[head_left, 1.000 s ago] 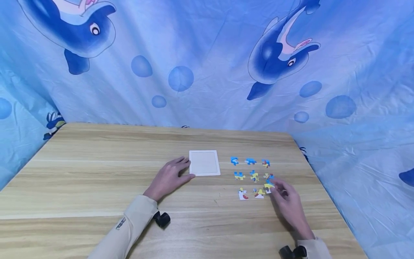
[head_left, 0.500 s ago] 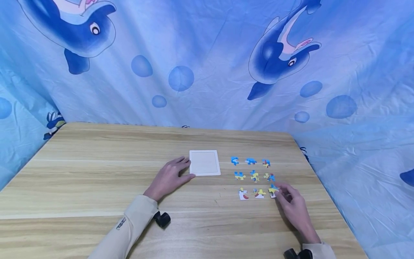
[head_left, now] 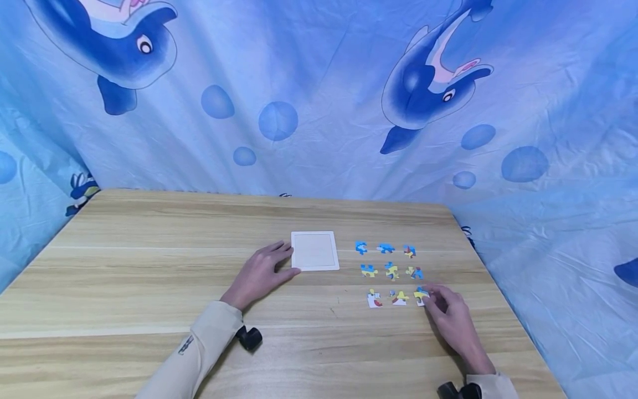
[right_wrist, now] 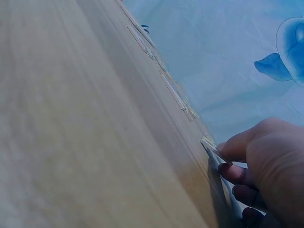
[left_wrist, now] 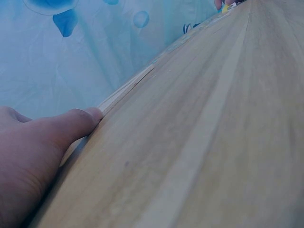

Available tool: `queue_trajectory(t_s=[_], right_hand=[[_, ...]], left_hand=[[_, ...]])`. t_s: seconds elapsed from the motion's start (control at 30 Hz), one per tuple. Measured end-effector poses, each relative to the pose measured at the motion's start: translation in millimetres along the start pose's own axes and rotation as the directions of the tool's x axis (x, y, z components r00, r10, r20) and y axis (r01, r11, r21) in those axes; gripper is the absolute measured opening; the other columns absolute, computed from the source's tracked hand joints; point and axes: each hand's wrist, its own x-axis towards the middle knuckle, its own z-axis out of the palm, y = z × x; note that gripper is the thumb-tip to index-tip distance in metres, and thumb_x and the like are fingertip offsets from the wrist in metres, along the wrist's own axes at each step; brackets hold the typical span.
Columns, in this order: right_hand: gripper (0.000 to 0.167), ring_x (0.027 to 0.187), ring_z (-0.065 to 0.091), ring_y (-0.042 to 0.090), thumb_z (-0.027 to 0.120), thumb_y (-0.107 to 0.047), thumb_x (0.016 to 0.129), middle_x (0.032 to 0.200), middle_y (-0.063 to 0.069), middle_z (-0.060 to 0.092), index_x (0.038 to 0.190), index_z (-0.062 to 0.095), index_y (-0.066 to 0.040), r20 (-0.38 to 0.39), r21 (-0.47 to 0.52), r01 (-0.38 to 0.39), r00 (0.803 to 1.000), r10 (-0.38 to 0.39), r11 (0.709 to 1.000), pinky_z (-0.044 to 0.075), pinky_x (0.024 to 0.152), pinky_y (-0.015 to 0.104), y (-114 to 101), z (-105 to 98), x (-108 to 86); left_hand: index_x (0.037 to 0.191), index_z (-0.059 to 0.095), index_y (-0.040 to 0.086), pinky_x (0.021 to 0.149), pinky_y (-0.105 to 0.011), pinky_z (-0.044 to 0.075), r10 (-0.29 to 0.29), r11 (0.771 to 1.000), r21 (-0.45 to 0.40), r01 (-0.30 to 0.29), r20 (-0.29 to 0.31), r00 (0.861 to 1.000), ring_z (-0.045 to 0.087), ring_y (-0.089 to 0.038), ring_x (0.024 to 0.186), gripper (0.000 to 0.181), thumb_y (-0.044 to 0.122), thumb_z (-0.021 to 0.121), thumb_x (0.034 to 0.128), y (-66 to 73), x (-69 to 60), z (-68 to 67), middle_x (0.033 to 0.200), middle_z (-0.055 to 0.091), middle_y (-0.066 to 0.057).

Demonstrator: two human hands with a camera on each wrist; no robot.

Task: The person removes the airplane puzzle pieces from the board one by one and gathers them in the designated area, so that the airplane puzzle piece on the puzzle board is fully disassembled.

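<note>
My left hand (head_left: 260, 274) lies at the left edge of a white square puzzle tray (head_left: 315, 252), fingers fairly straight. Its thumb touches the tray's near-left corner, as the left wrist view shows at the thumb tip (left_wrist: 92, 115). My right hand (head_left: 452, 317) pinches a yellow, blue and white jigsaw piece (head_left: 420, 297) between thumb and fingers. That piece sits at the right end of the nearest row. In the right wrist view, the hand (right_wrist: 275, 166) holds the piece's edge (right_wrist: 209, 143) at or just over the table; contact is hard to tell.
Several other jigsaw pieces (head_left: 392, 271) lie apart in rows right of the tray, on a wooden table (head_left: 319, 343). Behind and beside the table hangs a blue curtain (head_left: 319, 166) with dolphins. Black wrist cameras (head_left: 251, 338) sit at both cuffs.
My right hand has moved right with its jigsaw piece, from over the neighbouring pieces to the end of the nearest row, and has then nearly stopped. The left hand and tray stay put.
</note>
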Motion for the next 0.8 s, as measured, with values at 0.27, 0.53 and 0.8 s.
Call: queue_trajectory(t_s=[0.27,0.53,0.8], right_hand=[[0.023,0.080,0.056,0.015,0.066,0.004,0.096,0.089,0.003,0.064,0.118,0.070,0.006,0.008,-0.027,0.032,0.999,-0.032,0.999,0.047,0.067,0.024,-0.4,-1.0,1.5],[0.025,0.085,0.056,0.020,0.067,0.001,0.097,0.093,0.005,0.064,0.121,0.069,0.004,0.031,-0.068,-0.017,0.999,0.019,0.998,0.047,0.073,0.028,-3.2,-2.5,1.3],[0.025,0.090,0.053,0.023,0.067,0.000,0.097,0.096,0.009,0.061,0.122,0.068,0.003,0.029,-0.054,-0.031,0.999,0.033,0.998,0.046,0.076,0.032,-0.3,-1.3,-0.6]], left_hand=[[0.137,0.067,0.001,0.112,-0.056,0.042,0.006,1.000,0.007,-0.006,-0.001,1.000,0.051,-0.037,0.138,0.063,0.047,0.074,0.0947,0.2,-0.1,0.0,0.143,0.060,-0.018],[0.137,0.066,0.000,0.111,-0.056,0.042,0.002,1.000,-0.001,-0.002,-0.001,1.000,0.051,-0.037,0.138,0.063,0.046,0.075,0.0947,0.4,-0.2,-0.6,0.143,0.060,-0.018],[0.137,0.067,0.001,0.112,-0.056,0.042,0.006,1.000,0.000,-0.006,-0.006,1.000,0.051,-0.037,0.138,0.063,0.046,0.075,0.0944,0.6,-0.2,-0.1,0.143,0.060,-0.017]])
